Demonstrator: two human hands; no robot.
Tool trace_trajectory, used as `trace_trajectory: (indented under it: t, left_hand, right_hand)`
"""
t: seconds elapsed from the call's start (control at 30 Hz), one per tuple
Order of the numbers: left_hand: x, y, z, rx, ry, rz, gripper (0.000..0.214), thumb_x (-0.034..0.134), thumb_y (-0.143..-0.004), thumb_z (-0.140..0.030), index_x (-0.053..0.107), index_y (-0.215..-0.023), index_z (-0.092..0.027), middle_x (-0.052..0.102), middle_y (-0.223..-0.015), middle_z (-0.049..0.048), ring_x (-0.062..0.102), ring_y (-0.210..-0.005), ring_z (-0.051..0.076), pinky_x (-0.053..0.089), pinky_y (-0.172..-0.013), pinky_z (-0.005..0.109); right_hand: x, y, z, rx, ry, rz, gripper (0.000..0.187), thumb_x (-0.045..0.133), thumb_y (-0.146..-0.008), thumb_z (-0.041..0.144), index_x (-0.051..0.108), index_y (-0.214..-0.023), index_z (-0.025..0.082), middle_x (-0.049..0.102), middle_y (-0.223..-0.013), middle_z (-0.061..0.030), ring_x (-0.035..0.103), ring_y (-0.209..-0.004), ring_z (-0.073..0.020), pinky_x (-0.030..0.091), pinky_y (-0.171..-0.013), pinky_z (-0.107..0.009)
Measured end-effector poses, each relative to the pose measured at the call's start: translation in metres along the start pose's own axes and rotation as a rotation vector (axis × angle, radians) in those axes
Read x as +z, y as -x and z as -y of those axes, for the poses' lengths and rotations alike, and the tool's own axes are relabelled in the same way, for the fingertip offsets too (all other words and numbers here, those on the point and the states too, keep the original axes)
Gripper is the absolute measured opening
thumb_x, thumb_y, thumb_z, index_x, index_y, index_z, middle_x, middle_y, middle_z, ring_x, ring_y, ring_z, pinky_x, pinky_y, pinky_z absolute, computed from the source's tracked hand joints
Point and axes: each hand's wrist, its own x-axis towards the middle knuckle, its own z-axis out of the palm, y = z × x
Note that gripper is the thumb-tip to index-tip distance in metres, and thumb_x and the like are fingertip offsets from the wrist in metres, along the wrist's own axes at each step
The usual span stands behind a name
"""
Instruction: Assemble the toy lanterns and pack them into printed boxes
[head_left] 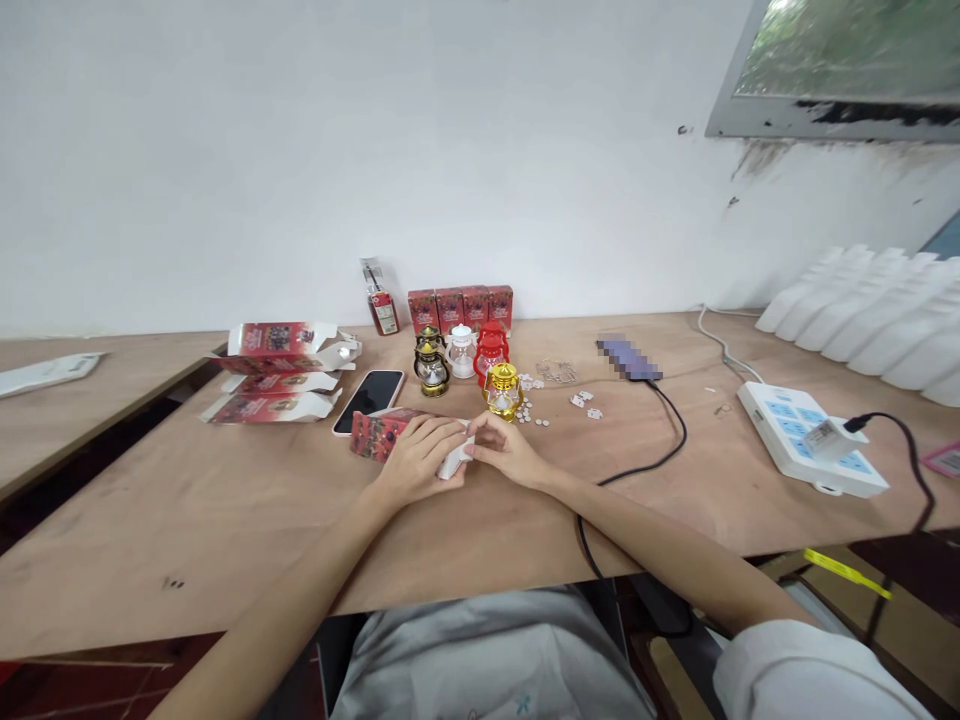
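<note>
A red printed cardboard box [371, 435] lies on its side just above the table, its white end facing right. Wrapped over its middle, my left hand [418, 458] is closed on it. My right hand [508, 450] pinches the white flap [454, 458] at that end. Whatever is inside the box is hidden. Beyond my hands are miniature lanterns: a gold one [502, 392], a red one [492, 352], a white one [461, 352] and bronze ones [432, 370]. Round button cells [541, 422] are scattered beside the gold lantern.
Flattened boxes [274, 405] lie left of a phone [369, 398]. Closed red boxes [461, 308] and a small packaged bottle [382, 308] stand by the wall. Small white pieces [585, 398] and wire rings [556, 371] lie right. A black cable [645, 467] crosses near a power strip [810, 440].
</note>
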Motion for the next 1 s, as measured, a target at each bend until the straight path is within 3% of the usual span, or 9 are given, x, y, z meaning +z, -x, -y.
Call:
trace_trajectory:
  t: [0.27,0.5,1.0]
  left_hand:
    - [-0.0011,0.0006,0.0004,-0.01,0.019,0.001,0.034,0.062,-0.072,-0.022,0.048,-0.103,-0.018,0.069,-0.094,0.0114,0.064,-0.089,0.024,0.048,-0.077,0.039]
    - [-0.0004,0.0026,0.0009,-0.011,0.039,0.01,0.035,0.061,-0.073,-0.021,0.047,-0.106,-0.02,0.068,-0.098,0.0109,0.064,-0.092,0.023,0.048,-0.079,0.038]
    - [0.0008,0.005,0.0011,0.005,0.039,0.03,0.032,0.062,-0.075,-0.019,0.048,-0.103,-0.02,0.068,-0.1,0.0113,0.063,-0.093,0.024,0.048,-0.077,0.038]
  right_hand:
    - [-0.0005,-0.0002,-0.0006,0.004,-0.005,-0.077,0.029,0.068,-0.072,0.039,0.046,-0.082,0.021,0.057,-0.082,0.002,0.058,-0.072,-0.011,0.048,-0.068,-0.026]
    - [-0.0021,-0.0019,-0.0035,-0.01,0.013,-0.118,0.037,0.075,-0.065,0.038,0.05,-0.088,0.022,0.058,-0.092,0.0002,0.06,-0.081,-0.0122,0.051,-0.074,-0.027]
    - [-0.0028,-0.0019,-0.0068,-0.028,0.056,-0.085,0.038,0.073,-0.07,0.035,0.053,-0.099,0.022,0.063,-0.099,-0.0034,0.062,-0.09,-0.0147,0.051,-0.079,-0.03]
